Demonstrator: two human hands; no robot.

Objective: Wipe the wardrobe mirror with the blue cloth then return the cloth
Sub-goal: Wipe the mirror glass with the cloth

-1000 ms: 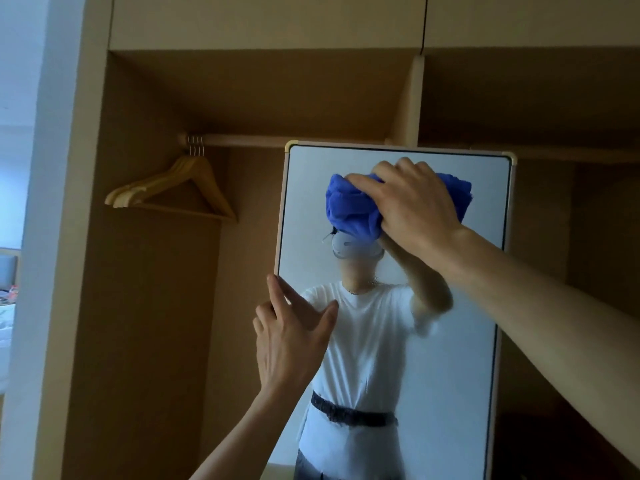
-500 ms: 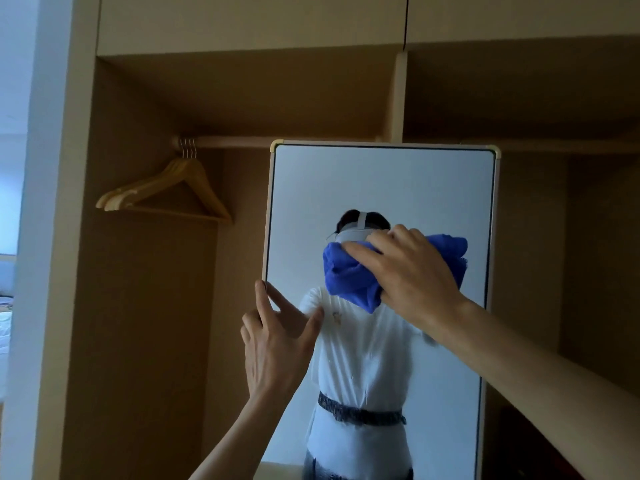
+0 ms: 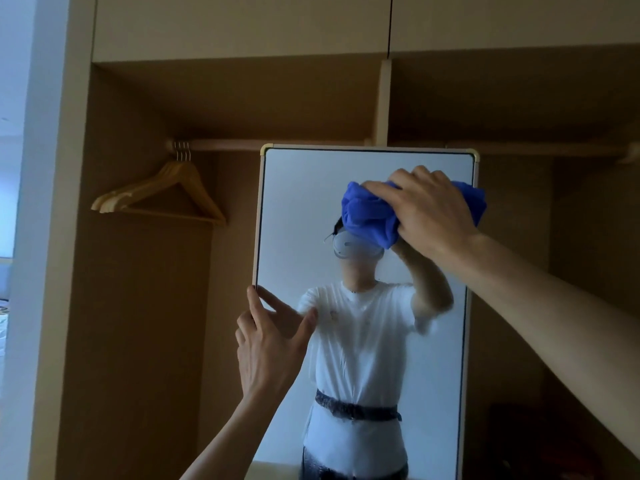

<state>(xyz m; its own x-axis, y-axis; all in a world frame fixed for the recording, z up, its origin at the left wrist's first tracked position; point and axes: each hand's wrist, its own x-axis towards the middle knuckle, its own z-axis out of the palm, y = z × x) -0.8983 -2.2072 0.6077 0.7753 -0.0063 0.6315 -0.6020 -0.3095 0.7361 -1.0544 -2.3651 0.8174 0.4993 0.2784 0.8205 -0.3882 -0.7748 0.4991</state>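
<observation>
The wardrobe mirror (image 3: 304,209), a tall panel in a pale frame, stands in front of the open wardrobe. My right hand (image 3: 429,209) grips the bunched blue cloth (image 3: 367,216) and presses it against the glass near the top right corner. Part of the cloth reaches past the mirror's right edge. My left hand (image 3: 270,348) holds the mirror's left edge at mid height, thumb on the glass and fingers at the rim. Faint streaks show on the lower glass, which reflects a person in a white shirt.
Several wooden hangers (image 3: 162,192) hang from the rail (image 3: 225,145) to the left of the mirror. A vertical divider (image 3: 384,98) splits the wardrobe behind the mirror's top. The right compartment is dark, with a dim object low down.
My right hand first brought the cloth down to mid mirror, then swept it back up and to the right. My left hand has kept its hold on the left edge.
</observation>
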